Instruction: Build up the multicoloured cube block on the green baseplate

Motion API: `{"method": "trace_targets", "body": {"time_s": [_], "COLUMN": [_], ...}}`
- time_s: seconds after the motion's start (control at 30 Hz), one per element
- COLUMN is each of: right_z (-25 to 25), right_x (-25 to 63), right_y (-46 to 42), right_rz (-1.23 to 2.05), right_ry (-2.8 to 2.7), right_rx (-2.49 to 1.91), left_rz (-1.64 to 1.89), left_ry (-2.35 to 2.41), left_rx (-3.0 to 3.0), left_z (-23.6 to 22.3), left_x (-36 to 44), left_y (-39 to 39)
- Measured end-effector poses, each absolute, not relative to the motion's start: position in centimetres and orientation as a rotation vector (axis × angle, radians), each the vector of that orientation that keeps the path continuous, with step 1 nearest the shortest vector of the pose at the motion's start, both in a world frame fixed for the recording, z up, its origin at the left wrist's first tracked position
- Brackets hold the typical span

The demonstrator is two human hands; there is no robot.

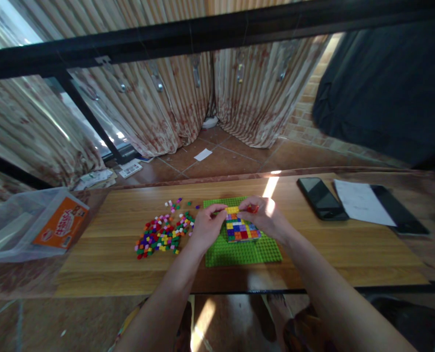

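Note:
A green baseplate (pixel 239 252) lies on the wooden table (pixel 313 254), bearing a patch of many-coloured small bricks (pixel 241 230). My left hand (pixel 206 227) rests at the patch's left edge, fingers curled and pinched near a yellow brick (pixel 232 210) at its far end. My right hand (pixel 263 215) is at the patch's far right corner, pinched on a small red brick (pixel 253 209). A loose heap of several coloured bricks (pixel 162 234) lies left of the plate.
A clear plastic bag with an orange label (pixel 37 225) sits at the table's left end. A dark phone (pixel 322 198), a white sheet (pixel 362 201) and another dark device (pixel 401 210) lie at the right. Curtains and tiled floor lie beyond.

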State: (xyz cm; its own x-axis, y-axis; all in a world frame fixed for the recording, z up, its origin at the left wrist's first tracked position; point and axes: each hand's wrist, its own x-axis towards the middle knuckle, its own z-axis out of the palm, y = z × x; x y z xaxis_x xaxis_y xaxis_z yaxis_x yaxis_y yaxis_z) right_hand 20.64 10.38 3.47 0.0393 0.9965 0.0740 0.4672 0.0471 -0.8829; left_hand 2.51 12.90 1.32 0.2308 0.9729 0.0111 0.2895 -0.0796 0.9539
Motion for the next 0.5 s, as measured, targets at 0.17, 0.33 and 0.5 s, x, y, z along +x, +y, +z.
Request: {"method": "trace_targets", "body": {"time_s": [0.17, 0.33, 0.5], "right_z": [3.2, 3.3, 3.4], "right_x": [20.7, 21.1, 22.1], "right_y": [10.5, 10.3, 10.3], "right_rz": [0.839, 0.886, 0.804], "right_ry": [-1.590, -1.590, -1.503], "right_rx": [-1.493, -1.465, -1.435], "left_rz": [0.900, 0.870, 0.836], "left_ry": [1.226, 1.212, 1.333], "left_rx": [1.582, 1.585, 1.585], "left_z": [1.2, 1.5, 3.3], "left_x": [2.4, 1.7, -1.1], "left_y": [12.9, 13.0, 13.8]}}
